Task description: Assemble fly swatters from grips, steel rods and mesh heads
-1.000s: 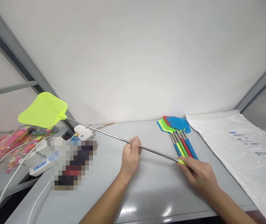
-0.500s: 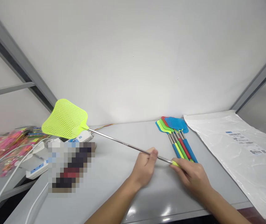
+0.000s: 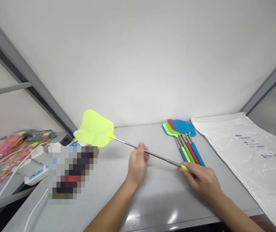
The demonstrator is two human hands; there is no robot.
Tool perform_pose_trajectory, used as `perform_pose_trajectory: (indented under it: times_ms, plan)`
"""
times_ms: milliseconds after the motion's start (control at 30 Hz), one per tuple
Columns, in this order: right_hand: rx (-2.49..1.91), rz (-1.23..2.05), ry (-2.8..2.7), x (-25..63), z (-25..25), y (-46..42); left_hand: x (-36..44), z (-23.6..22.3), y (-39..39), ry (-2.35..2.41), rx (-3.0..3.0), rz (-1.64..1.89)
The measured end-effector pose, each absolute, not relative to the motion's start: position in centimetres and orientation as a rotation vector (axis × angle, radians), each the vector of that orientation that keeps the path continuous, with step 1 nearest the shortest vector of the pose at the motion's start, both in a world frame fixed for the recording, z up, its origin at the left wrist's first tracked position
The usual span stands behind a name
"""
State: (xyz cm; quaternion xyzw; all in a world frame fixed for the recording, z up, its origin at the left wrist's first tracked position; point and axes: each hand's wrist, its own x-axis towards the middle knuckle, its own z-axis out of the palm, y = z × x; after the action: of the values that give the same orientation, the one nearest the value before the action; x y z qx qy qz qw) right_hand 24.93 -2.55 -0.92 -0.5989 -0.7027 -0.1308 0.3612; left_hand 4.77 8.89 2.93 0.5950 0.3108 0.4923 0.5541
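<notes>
A yellow-green fly swatter (image 3: 95, 129) with a telescopic metal shaft is held slantwise above the grey table, its perforated head up on the left. My left hand (image 3: 138, 162) is closed round the middle of the shaft. Wrapped round the yellow handle at the lower right end is my right hand (image 3: 202, 178), which hides most of that handle. Just beyond my right hand lies a fanned bunch of several fly swatters (image 3: 182, 127) in blue, green, yellow and red, their shafts short and their handles toward me.
A white plastic mailing bag (image 3: 256, 161) with a printed label covers the table's right side. At the left are a power strip (image 3: 36, 174) with white cables, a blurred-out item (image 3: 73, 174), and pink packaged goods (image 3: 12, 148). Behind the table (image 3: 113, 206) rises a white wall.
The swatter's shaft has become shorter, its head drawing in rightward toward my hands. My left hand slid toward the handle, then moved back left along the shaft. My right hand stays on the handle.
</notes>
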Motion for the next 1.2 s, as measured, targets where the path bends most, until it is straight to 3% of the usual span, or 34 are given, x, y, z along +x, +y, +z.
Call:
perform_pose_trajectory:
  times_ms: [100,233,500,700,933,1200]
  plan:
    - [-1.562,-0.275,-1.825,24.8,-0.8,-2.5,6.0,2.2,7.3,0.723,1.583,0.874]
    - [-1.564,-0.188,-1.833,24.6,-0.6,-2.6,6.2,2.0,6.8,0.681,1.619,0.797]
    - [-1.582,-0.174,-1.773,25.4,-0.9,-2.5,4.6,4.0,9.6,0.527,0.974,1.431]
    - [-1.600,-0.194,-1.763,24.9,-1.0,-2.4,3.0,5.7,11.3,0.585,0.800,1.655]
    - [-1.654,-0.124,-1.647,23.0,-0.2,-2.1,6.3,3.5,7.9,0.751,1.225,1.173]
    - [-1.778,0.310,-1.659,22.0,1.2,-2.1,5.4,3.0,9.2,0.790,1.242,1.132]
